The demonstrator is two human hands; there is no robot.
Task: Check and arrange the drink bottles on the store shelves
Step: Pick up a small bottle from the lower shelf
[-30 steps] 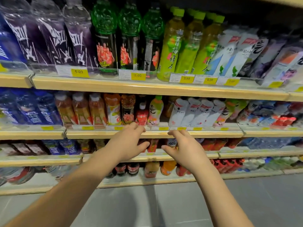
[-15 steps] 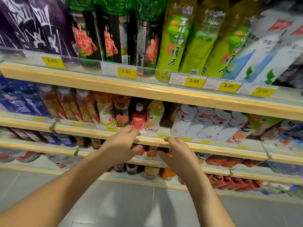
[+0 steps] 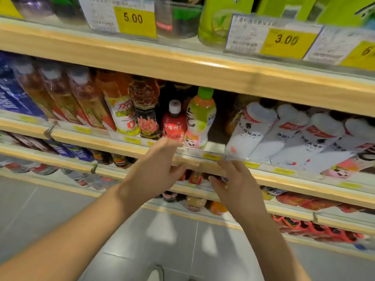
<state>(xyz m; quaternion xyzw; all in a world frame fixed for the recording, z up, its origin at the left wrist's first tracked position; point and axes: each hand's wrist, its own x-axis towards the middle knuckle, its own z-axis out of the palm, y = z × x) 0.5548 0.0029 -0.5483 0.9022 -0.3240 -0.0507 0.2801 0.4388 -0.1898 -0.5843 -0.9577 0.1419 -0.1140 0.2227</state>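
On the second shelf (image 3: pixel 125 138) stand a small red bottle with a white cap (image 3: pixel 174 123) and a green-capped pale bottle (image 3: pixel 199 120), side by side. My left hand (image 3: pixel 156 169) is raised just below the red bottle, fingers relaxed and spread, holding nothing. My right hand (image 3: pixel 235 183) hovers at the shelf's front rail below the gap to the right of the pale bottle, fingers loosely extended, empty. White bottles with red labels (image 3: pixel 284 134) lean in a row to the right.
Orange and amber tea bottles (image 3: pixel 121 110) and blue-labelled bottles (image 3: pixel 12 94) fill the shelf's left part. The top shelf (image 3: pixel 182 63) carries yellow price tags and green bottles. Lower shelves hold more small bottles. Grey floor tiles lie below.
The view has drawn much closer to the shelves. Both hands have stayed raised in front of the second shelf's edge, still empty.
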